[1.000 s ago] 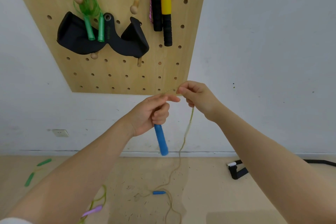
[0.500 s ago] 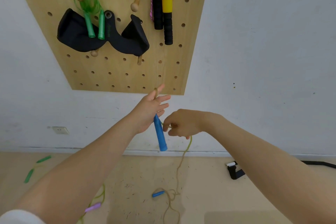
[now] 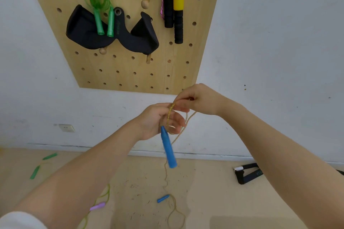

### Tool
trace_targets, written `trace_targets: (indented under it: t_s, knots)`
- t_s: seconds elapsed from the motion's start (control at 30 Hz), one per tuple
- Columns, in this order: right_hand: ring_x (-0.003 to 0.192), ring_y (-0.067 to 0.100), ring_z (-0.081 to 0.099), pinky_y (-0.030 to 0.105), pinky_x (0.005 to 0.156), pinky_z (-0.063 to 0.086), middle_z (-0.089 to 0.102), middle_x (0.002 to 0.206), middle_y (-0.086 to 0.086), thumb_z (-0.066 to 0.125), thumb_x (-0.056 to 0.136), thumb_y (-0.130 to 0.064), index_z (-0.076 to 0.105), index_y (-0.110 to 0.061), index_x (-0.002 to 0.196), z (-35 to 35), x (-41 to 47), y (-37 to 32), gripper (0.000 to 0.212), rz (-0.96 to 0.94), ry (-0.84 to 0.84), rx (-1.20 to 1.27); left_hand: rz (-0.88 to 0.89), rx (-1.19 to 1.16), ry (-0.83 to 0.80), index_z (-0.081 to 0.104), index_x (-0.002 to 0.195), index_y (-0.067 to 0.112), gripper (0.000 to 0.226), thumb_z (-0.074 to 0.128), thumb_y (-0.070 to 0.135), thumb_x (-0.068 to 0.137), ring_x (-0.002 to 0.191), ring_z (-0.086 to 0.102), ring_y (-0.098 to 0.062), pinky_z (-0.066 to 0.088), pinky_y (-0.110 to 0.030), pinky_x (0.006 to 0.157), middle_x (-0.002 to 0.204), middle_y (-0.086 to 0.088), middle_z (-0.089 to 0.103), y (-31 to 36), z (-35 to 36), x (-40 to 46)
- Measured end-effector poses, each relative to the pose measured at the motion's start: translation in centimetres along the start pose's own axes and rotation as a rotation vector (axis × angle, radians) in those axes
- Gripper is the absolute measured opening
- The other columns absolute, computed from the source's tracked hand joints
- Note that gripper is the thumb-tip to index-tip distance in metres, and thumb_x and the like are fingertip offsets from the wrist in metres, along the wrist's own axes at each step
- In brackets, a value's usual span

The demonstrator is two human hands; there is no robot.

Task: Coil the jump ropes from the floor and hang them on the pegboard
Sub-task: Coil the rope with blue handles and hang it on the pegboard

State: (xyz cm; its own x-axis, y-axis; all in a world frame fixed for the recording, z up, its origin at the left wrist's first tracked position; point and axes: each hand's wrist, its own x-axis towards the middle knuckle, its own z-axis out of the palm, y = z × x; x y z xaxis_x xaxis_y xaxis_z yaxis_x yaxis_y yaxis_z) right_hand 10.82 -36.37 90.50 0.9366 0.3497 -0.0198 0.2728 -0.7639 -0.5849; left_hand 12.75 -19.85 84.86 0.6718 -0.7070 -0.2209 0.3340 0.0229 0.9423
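The left hand point(image 3: 156, 122) is holding the gold rope point(image 3: 170, 112) looped across its palm, fingers loosely curled around the strands, with the blue handle point(image 3: 168, 149) hanging down toward 6 o'clock. The right hand point(image 3: 200, 100), at 2 o'clock from the left, is pinching the same rope between thumb and fingers point(image 3: 181, 107). The rope is trailing down to the floor point(image 3: 214, 201), where its second blue handle point(image 3: 163, 198) is lying. At 12 o'clock the pegboard point(image 3: 130, 72) is carrying a coiled green jump rope point(image 3: 100, 9) and a yellow-and-black-handled jump rope point(image 3: 174, 5).
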Motion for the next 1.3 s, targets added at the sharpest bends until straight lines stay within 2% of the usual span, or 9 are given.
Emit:
trace_targets:
  t_s: [0.2,0.3,0.4,0.5,0.7,0.97,1.17,1.23,1.3]
  knots:
    - [0.061,0.004,0.046,0.021,0.064,0.037,0.06,0.077,-0.003,0.047,0.096,-0.025,0.055,-0.017,0.117,0.9,0.1,0.6,0.023,-0.032,0.034,-0.138,-0.05,-0.272,0.074,0.053,0.078,0.012,0.032,0.026,0.021,0.094,0.029,0.023,-0.007,0.022,-0.017,0.036,0.044,0.0,0.04,-0.2,-0.2,0.4]
    - [0.055,0.005,0.044,0.02,0.058,0.036,0.053,0.064,-0.003,0.051,0.094,-0.017,0.041,-0.014,0.116,1.5,0.3,0.8,0.024,-0.034,0.056,-0.064,-0.12,-0.108,0.026,0.06,0.078,0.008,0.06,0.019,0.047,0.098,0.032,0.015,-0.005,0.015,-0.018,0.035,0.044,0.005,0.022,-0.2,-0.2,0.4]
    - [0.067,0.0,0.049,0.012,0.066,0.038,0.054,0.084,-0.01,0.056,0.092,-0.02,0.048,-0.022,0.13,1.6,0.6,0.8,0.038,-0.058,0.054,-0.052,-0.14,0.014,0.003,0.052,0.07,0.01,0.056,0.022,0.048,0.099,0.034,0.014,-0.005,0.012,-0.019,0.038,0.043,0.008,0.021,-0.3,0.1,0.1]
    - [0.085,0.0,0.056,0.014,0.081,0.043,0.059,0.107,-0.009,0.059,0.091,-0.021,0.06,-0.022,0.12,1.2,0.6,1.0,0.029,-0.045,0.029,0.121,-0.126,-0.04,-0.03,0.057,0.061,0.009,0.055,0.027,0.035,0.099,0.032,0.021,-0.005,0.017,-0.018,0.038,0.041,0.008,0.025,-0.1,-0.3,-0.3]
    - [0.057,0.005,0.047,0.021,0.06,0.039,0.055,0.058,-0.01,0.065,0.086,-0.017,0.063,-0.017,0.075,2.1,0.6,0.8,0.011,-0.001,-0.055,0.314,-0.201,-0.022,-0.03,0.067,0.06,0.005,0.055,0.023,0.019,0.091,0.032,0.023,-0.006,0.021,-0.017,0.038,0.043,0.005,0.029,0.4,-0.3,-1.1]
    - [0.068,0.007,0.056,0.017,0.068,0.041,0.066,0.07,-0.004,0.062,0.089,-0.015,0.066,-0.011,0.084,2.3,0.1,2.2,0.008,0.018,0.034,0.505,-0.153,-0.059,-0.049,0.049,0.076,0.016,0.034,0.042,0.049,0.082,0.038,0.006,-0.009,0.013,-0.017,0.035,0.036,0.013,0.02,0.8,0.6,-1.4]
    - [0.065,0.009,0.044,0.025,0.074,0.041,0.048,0.065,-0.003,0.046,0.097,-0.03,0.063,-0.018,0.076,3.5,0.2,3.6,0.029,0.142,0.143,0.527,0.029,-0.331,-0.036,0.057,0.066,0.017,0.031,0.04,0.034,0.086,0.035,0.006,-0.007,0.016,-0.015,0.032,0.043,0.009,0.012,1.4,0.5,-1.3]
    - [0.068,0.013,0.046,0.031,0.079,0.042,0.048,0.066,-0.002,0.04,0.099,-0.029,0.063,-0.016,0.084,4.4,0.2,4.0,0.03,0.242,0.069,0.417,0.109,-0.435,-0.036,0.059,0.079,0.016,0.028,0.037,0.029,0.09,0.033,0.018,-0.003,0.024,-0.013,0.033,0.042,0.008,0.028,1.7,0.6,-1.1]
    - [0.068,0.015,0.049,0.026,0.076,0.044,0.048,0.069,-0.001,0.035,0.099,-0.02,0.059,-0.017,0.101,5.2,0.1,3.3,0.025,0.317,-0.131,0.265,0.165,-0.456,0.028,0.057,0.093,0.014,0.027,0.033,0.026,0.098,0.047,0.055,-0.006,0.047,-0.017,0.047,0.059,0.002,0.06,1.9,0.6,-0.6]
